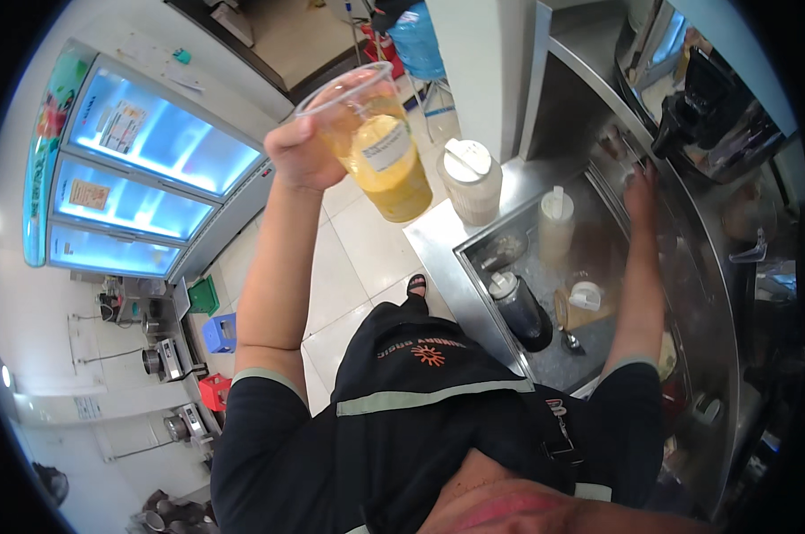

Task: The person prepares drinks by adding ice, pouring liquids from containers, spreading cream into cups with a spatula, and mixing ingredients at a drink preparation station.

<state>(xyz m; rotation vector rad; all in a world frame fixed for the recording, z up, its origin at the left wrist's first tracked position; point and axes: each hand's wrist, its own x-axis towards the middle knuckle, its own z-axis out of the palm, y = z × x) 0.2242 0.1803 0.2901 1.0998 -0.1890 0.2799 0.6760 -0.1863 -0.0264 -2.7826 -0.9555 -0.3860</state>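
My left hand (300, 151) is raised, wrapped round a clear plastic cup (400, 191). The cup tilts a little; a yellow drink fills its lower part, and a white label is on its side. At the right, my right hand (639, 191) reaches to the far steel edge of the counter (440, 233). Its fingers are small and dark there, so whether they grip anything is unclear. Between my arms stand a large white-lidded jug (475, 191) on the counter corner, a pale squeeze-type bottle (556, 230) and a dark bottle with a white cap (522, 311) in the recessed well.
A spoon (570, 340) and a white lid (586, 295) lie in the well. Black equipment (709, 111) stands beyond my right hand. Glass-door fridges (144, 151) line the left wall, with a blue stool (219, 333) and a red stool (214, 392) on the floor.
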